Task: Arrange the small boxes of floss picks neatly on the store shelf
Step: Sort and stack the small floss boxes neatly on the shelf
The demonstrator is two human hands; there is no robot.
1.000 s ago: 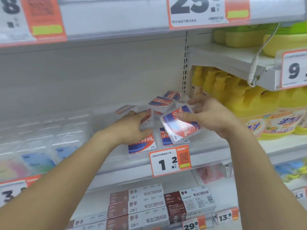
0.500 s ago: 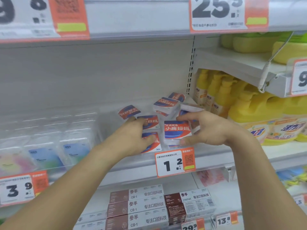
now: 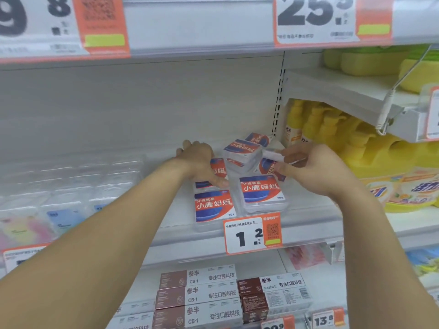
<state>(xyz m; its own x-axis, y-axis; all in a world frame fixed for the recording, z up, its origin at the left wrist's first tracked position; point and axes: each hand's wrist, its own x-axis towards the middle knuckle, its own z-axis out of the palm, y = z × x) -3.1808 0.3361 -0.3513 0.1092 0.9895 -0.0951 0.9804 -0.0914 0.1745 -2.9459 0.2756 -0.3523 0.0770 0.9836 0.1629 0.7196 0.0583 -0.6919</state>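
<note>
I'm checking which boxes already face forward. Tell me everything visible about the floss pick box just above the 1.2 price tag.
The front right floss pick box is a small clear plastic case with a red and blue label printed in white Chinese characters. It stands upright at the shelf's front edge, label facing out, beside a matching box. Neither hand touches it.

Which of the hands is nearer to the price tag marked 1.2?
Right, by a little. The right hand is above the price tag and slightly right, holding a box. The left hand is farther up-left.
</note>
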